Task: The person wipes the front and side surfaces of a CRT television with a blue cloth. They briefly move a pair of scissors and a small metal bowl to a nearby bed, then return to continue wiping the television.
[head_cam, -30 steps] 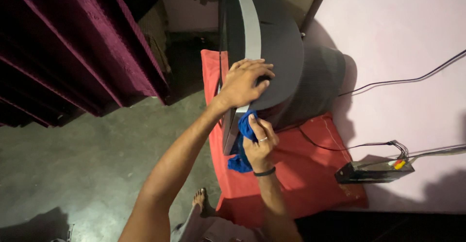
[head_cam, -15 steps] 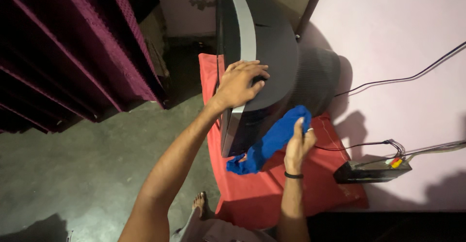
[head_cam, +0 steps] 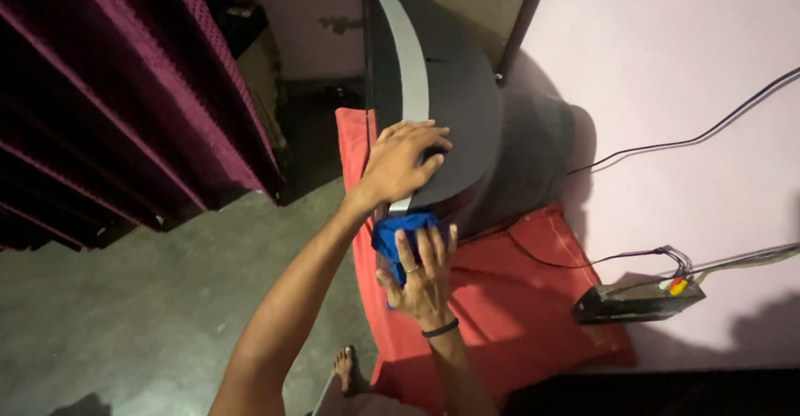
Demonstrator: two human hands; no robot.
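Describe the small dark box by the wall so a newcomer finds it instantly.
Start at the big grey television standing on the red cloth. Go along the cloth's right edge toward the pink wall: the small black box lies there. It alone has thin cables with coloured plugs running into it.

The left arm stretches forward, its left hand (head_cam: pixel 402 162) lying flat, palm down, fingers spread and slightly curled. The right hand (head_cam: pixel 422 273) is raised below it, back toward the camera, fingers together and pressing forward, wrist bent.
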